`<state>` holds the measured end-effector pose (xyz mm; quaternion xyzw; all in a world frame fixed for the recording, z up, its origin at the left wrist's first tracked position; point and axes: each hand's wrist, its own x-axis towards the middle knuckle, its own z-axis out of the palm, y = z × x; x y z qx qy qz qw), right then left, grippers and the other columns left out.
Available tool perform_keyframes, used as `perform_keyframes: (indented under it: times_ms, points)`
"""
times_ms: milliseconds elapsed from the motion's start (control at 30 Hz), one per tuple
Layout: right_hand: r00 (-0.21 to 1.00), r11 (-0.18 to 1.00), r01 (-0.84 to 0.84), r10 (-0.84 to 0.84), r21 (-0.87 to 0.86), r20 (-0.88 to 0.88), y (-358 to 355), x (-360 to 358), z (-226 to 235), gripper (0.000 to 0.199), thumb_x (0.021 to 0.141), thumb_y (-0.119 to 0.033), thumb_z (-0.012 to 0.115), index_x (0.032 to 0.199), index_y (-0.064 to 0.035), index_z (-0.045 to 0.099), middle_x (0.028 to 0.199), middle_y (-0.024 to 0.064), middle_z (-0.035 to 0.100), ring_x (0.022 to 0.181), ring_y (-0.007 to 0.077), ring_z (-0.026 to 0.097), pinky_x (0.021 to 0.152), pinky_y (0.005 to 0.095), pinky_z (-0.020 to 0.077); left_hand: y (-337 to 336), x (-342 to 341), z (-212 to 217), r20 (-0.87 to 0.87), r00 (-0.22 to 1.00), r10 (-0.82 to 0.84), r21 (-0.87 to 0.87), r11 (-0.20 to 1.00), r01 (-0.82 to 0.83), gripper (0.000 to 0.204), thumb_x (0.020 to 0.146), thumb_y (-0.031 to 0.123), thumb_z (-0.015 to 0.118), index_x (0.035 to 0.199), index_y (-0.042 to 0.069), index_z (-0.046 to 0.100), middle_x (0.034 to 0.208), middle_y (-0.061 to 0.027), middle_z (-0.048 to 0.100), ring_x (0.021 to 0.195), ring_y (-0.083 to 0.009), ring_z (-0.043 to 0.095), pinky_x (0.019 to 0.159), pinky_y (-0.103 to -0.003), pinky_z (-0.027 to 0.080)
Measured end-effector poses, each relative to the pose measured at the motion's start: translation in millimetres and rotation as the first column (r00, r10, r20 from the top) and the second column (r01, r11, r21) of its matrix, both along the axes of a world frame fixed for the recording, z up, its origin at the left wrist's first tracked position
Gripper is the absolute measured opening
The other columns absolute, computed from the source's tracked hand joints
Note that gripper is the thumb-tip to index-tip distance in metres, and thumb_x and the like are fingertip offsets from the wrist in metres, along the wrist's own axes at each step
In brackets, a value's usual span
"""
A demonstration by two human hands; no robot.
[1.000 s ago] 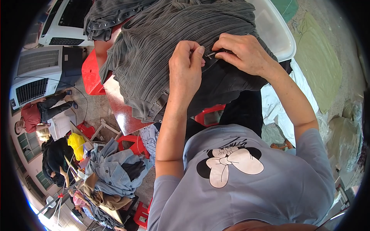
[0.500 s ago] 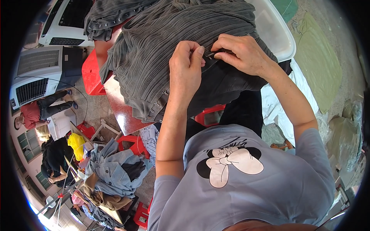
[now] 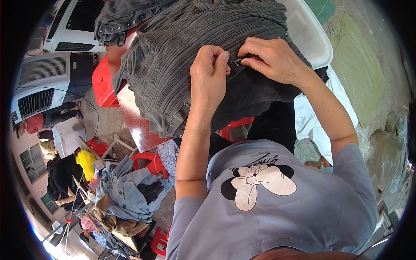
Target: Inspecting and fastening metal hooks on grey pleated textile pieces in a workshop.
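Observation:
A dark grey ribbed garment (image 3: 173, 60) lies heaped in front of me, with small metal fasteners (image 3: 175, 116) along its edge. My left hand (image 3: 209, 73) is closed in a pinch at that edge; what sits between the fingertips is hidden. Just to the right, my right hand (image 3: 275, 60) pinches the dark edge of the garment between thumb and forefinger. Between the two hands shows a small metal clasp (image 3: 236, 62), close to the right fingertips. Smoother dark fabric (image 3: 247, 93) hangs below the hands toward my lap.
More grey ribbed cloth (image 3: 125, 15) lies at the far left on the red tabletop (image 3: 147, 134). A white plastic tub (image 3: 318, 39) stands behind the garment on the right. Red stools (image 3: 102, 82), a heap of blue clothes (image 3: 125, 190) and an air cooler (image 3: 41, 82) are to the left.
Both hands stay almost in place, with only a slight shift of the right fingers at the clasp. In the background at left, a person in red has moved slightly.

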<state>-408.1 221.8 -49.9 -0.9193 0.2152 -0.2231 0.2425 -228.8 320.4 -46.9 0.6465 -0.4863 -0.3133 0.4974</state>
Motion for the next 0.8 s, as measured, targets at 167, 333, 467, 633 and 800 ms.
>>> perform_keyframes:
  times_ms: [167, 333, 467, 633, 800]
  points:
    - [1.0, 1.0, -0.011, 0.011, 0.013, 0.001, -0.7, -0.9, 0.5, 0.015, 0.095, -0.022, 0.066, 0.1, -0.0079, 0.065, 0.094, 0.0062, 0.067, 0.081, 0.0297, 0.068, 0.07, 0.0392, 0.0534, 0.5, 0.2, -0.2, -0.002, 1.0, -0.004, -0.002, 1.0, 0.004, 0.012, 0.099, 0.008, 0.063, 0.094, -0.002, 0.06, 0.078, -0.0066, 0.062, 0.066, -0.0125, 0.062, 0.061, -0.028, 0.051]
    - [1.0, 1.0, -0.008, 0.008, 0.0, -0.011, 1.1, 4.0, -1.2, 0.015, 0.094, -0.022, 0.067, 0.099, -0.0072, 0.065, 0.093, 0.0069, 0.067, 0.08, 0.0297, 0.067, 0.07, 0.0393, 0.053, 0.1, 0.0, -0.5, 0.005, 1.0, -0.009, -0.003, 1.0, 0.009, 0.011, 0.099, 0.007, 0.063, 0.094, -0.002, 0.06, 0.079, -0.007, 0.062, 0.066, -0.0127, 0.062, 0.061, -0.028, 0.051]
    - [1.0, 1.0, -0.019, 0.019, -0.009, 0.008, 0.4, 4.0, -1.1, 0.015, 0.094, -0.022, 0.067, 0.098, -0.0069, 0.065, 0.092, 0.0073, 0.067, 0.08, 0.03, 0.067, 0.07, 0.0392, 0.053, 0.2, 0.1, -0.2, -0.001, 1.0, -0.004, -0.003, 1.0, 0.004, 0.011, 0.099, 0.007, 0.063, 0.094, -0.002, 0.06, 0.078, -0.0068, 0.062, 0.066, -0.0126, 0.061, 0.061, -0.028, 0.051]
    - [1.0, 0.999, 0.002, -0.002, 0.042, 0.01, 0.8, 3.0, 0.7, 0.015, 0.094, -0.021, 0.067, 0.098, -0.0069, 0.065, 0.092, 0.0077, 0.067, 0.081, 0.0301, 0.068, 0.07, 0.0392, 0.053, 0.4, 0.5, -1.6, -0.016, 1.0, -0.007, -0.012, 1.0, 0.007, 0.011, 0.099, 0.007, 0.062, 0.095, -0.002, 0.06, 0.077, -0.0057, 0.061, 0.066, -0.0119, 0.06, 0.061, -0.027, 0.051]
    - [1.0, 1.0, 0.002, -0.003, 0.03, 0.016, 1.5, 3.9, 3.0, 0.014, 0.093, -0.02, 0.067, 0.098, -0.007, 0.065, 0.092, 0.0079, 0.067, 0.081, 0.0303, 0.067, 0.07, 0.0394, 0.053, 0.8, 1.0, -3.8, -0.035, 0.999, 0.005, -0.024, 1.0, -0.006, 0.011, 0.1, 0.008, 0.061, 0.096, -0.002, 0.059, 0.076, -0.0054, 0.061, 0.066, -0.0113, 0.059, 0.06, -0.027, 0.05]
